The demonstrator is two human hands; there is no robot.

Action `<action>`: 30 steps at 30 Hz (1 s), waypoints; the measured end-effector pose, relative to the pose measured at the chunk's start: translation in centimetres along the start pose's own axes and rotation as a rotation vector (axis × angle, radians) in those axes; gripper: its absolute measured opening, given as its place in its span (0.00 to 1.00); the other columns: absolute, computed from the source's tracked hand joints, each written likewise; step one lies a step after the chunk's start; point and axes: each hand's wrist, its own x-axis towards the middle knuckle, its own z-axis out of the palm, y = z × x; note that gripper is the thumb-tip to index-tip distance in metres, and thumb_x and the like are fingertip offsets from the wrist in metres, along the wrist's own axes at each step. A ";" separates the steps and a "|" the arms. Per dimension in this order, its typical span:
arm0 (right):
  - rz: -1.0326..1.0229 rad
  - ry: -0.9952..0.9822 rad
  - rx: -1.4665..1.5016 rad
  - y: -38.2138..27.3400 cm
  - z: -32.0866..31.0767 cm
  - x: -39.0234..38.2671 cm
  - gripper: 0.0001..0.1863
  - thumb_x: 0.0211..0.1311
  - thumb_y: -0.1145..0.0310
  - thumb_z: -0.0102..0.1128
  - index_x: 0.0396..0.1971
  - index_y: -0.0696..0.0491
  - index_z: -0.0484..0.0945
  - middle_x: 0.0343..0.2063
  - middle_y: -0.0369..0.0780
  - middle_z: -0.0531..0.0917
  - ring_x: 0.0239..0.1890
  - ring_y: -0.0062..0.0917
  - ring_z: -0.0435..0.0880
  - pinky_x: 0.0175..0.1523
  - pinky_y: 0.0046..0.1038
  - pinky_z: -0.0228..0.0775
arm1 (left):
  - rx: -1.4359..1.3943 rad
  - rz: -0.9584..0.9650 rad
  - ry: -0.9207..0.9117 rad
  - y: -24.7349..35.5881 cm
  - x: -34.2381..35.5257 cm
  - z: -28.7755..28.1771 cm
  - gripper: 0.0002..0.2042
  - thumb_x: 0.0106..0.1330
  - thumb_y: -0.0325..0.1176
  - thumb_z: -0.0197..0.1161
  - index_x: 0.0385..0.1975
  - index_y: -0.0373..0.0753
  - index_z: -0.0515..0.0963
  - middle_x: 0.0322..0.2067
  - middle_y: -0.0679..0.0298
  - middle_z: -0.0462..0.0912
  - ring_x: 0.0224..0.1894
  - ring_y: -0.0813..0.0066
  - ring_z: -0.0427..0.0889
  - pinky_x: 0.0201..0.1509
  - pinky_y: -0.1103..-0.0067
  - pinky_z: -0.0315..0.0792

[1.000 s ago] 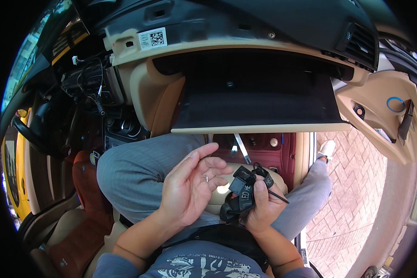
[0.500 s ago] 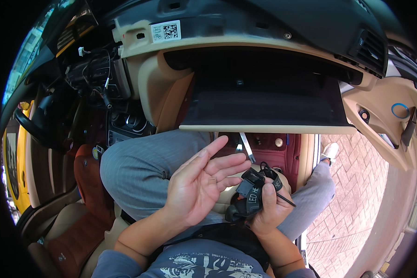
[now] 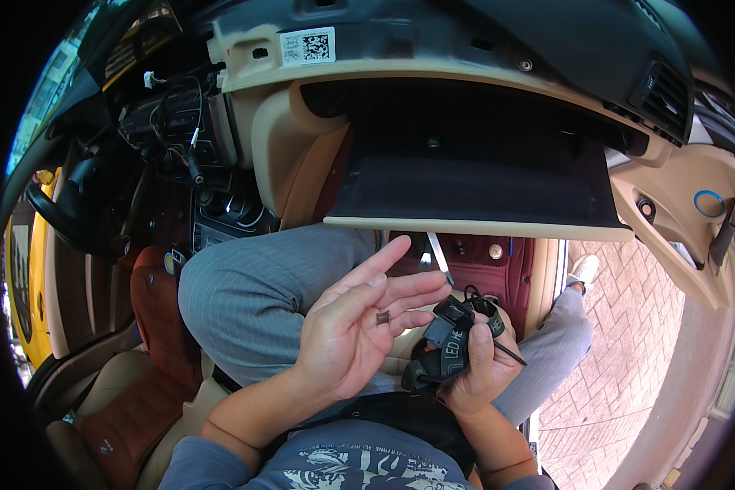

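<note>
My left hand [image 3: 347, 335] is turned palm up, its fingers stretched out and apart. A small dark brown piece [image 3: 383, 317], perhaps a clip, shows against its fingers; whether it rests there or is in the air I cannot tell. My right hand [image 3: 480, 367] is closed round a black headlamp [image 3: 445, 335] with a lettered elastic strap and a thin dark cable or rod poking out. My left fingertips are close to the lamp's housing. Beyond them, a flat metal strip [image 3: 439, 257] sticks out from under the lowered glovebox lid [image 3: 482, 227].
Ahead is a partly stripped dashboard [image 3: 416, 57]. Loose wires [image 3: 194, 135] and connectors hang at the centre console, left. My bent knee [image 3: 245, 278] lies across the seat. At right are the open door [image 3: 670, 212] and brick paving [image 3: 621, 327], where my other foot [image 3: 584, 269] stands.
The small brown piece now shows at my left hand; its palm looked bare before. The view has shifted slightly, and both hands keep nearly the same pose.
</note>
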 end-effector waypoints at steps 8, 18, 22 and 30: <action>-0.001 0.005 0.035 -0.1 0.2 0.1 0.14 0.70 0.70 0.58 0.42 0.67 0.83 0.40 0.46 0.86 0.42 0.24 0.83 0.52 0.28 0.75 | -0.037 -0.011 -0.019 0.0 0.1 -0.2 0.27 0.77 0.27 0.39 0.74 0.29 0.45 0.59 0.36 0.73 0.63 0.48 0.76 0.63 0.67 0.76; -0.006 0.005 0.030 -0.3 0.2 0.0 0.13 0.68 0.71 0.58 0.42 0.67 0.83 0.40 0.47 0.86 0.42 0.25 0.83 0.52 0.28 0.75 | -0.101 -0.030 -0.065 0.0 0.2 -0.4 0.28 0.77 0.26 0.39 0.75 0.31 0.43 0.60 0.36 0.72 0.64 0.46 0.74 0.63 0.66 0.75; -0.029 -0.006 -0.023 -1.2 0.2 0.0 0.13 0.67 0.71 0.57 0.41 0.67 0.83 0.39 0.47 0.86 0.42 0.26 0.83 0.52 0.29 0.75 | -0.150 -0.045 -0.091 -0.1 0.2 -0.6 0.28 0.78 0.27 0.41 0.75 0.34 0.43 0.62 0.37 0.70 0.64 0.44 0.73 0.63 0.65 0.76; -0.109 -0.030 -0.072 -2.0 0.4 0.2 0.14 0.67 0.68 0.59 0.39 0.65 0.85 0.36 0.48 0.86 0.40 0.30 0.84 0.52 0.33 0.75 | -0.257 -0.089 -0.156 -0.2 0.2 -0.9 0.30 0.78 0.27 0.42 0.76 0.38 0.42 0.63 0.37 0.68 0.65 0.42 0.72 0.60 0.65 0.78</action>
